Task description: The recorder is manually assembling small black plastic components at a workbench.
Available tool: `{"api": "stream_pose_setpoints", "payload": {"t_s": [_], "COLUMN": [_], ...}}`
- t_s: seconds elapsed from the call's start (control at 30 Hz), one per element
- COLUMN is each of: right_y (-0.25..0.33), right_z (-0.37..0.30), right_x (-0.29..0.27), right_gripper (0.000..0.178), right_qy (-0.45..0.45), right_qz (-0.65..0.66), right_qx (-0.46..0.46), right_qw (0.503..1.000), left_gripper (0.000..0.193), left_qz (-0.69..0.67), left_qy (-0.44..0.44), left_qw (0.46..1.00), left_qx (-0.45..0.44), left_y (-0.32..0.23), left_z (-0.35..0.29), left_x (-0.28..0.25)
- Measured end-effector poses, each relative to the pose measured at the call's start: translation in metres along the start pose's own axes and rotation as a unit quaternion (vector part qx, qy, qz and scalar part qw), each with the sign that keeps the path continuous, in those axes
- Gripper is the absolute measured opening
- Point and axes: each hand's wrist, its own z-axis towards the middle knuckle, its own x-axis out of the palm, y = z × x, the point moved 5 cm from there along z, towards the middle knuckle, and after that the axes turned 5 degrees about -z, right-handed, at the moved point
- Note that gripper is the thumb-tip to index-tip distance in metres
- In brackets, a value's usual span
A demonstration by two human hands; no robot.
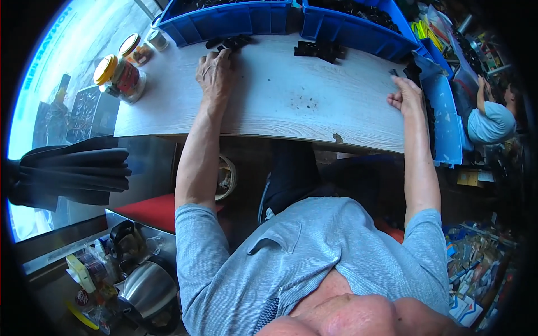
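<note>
My left hand is at the far left of the white wood-grain table. Its bent fingertips press together against a small pile of black parts, whose exact kind is too small to make out. My right hand is over the table's right end, fingers curled in a pinch. A small dark part shows at its fingertips, beside the light-blue bin. Between the hands, toward the back, another pile of black parts lies on the table.
Two blue crates of black parts line the back. Lidded jars stand at left. Dark specks dot the tabletop. A metal kettle sits low left. At right, another person is nearby.
</note>
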Motion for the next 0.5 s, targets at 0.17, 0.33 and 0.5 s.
{"api": "stream_pose_setpoints", "payload": {"t_s": [0.17,0.33,0.5], "right_y": [-0.003,0.001,0.011], "right_z": [0.004,-0.014,-0.026], "right_x": [-0.028,0.03,0.097], "right_gripper": [0.036,0.035,0.042], "right_qy": [-0.137,0.016,0.114], "right_qz": [0.03,-0.011,-0.085], "right_qx": [0.014,-0.031,-0.04], "right_qw": [0.99,0.999,0.989], "left_gripper": [0.023,0.022,0.024], "left_qz": [-0.033,-0.026,-0.084], "left_qy": [-0.012,0.019,0.031], "left_qw": [0.998,0.996,0.988], "left_qx": [0.043,0.081,0.125], "left_y": [-0.018,-0.037,-0.054], "left_z": [-0.014,-0.023,-0.034], "left_x": [-0.006,-0.007,-0.011]}}
